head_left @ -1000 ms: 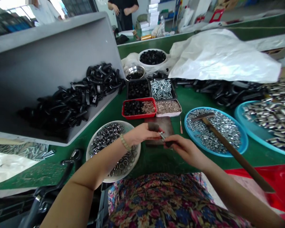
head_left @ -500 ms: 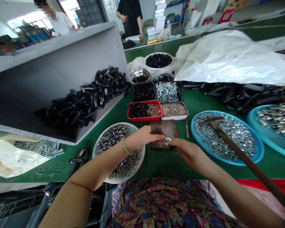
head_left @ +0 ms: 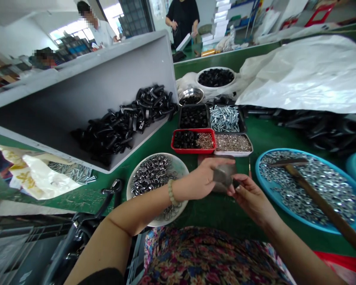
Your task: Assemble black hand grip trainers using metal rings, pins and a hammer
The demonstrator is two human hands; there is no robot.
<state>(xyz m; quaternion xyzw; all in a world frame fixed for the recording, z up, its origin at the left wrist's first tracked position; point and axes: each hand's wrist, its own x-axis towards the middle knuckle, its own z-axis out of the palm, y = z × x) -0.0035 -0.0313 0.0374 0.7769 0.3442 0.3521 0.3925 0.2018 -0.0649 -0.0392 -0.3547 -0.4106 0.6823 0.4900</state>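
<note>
My left hand point(head_left: 203, 180), with a beaded bracelet on its wrist, is over the small metal plate point(head_left: 203, 157). Its index finger points straight to the right. A grey-brown blur covers its other fingertips, so I cannot make out whether they grip anything. Just right of it, my right hand point(head_left: 252, 198) pinches a small dark piece point(head_left: 235, 183) between thumb and fingers. The two hands almost meet. Close to my left forearm stands a white bowl of metal rings point(head_left: 129, 184). Beyond the plate are a red tray point(head_left: 192, 151) with black parts and copper-coloured pins, and a white tray of small rivets point(head_left: 234, 142).
A grey crate point(head_left: 139, 59) with black handle-like parts lies tipped at left. On the right, a hammer point(head_left: 314, 190) rests across a blue basin point(head_left: 265, 196) of nuts. A black tray holds screws point(head_left: 224, 118). A thin tool point(head_left: 250, 168) lies near the plate. Two people work beyond.
The view has swung left, so things sit further right. The silvery ring between my hands no longer shows. My left hand has turned over the plate, its index finger now straight.
</note>
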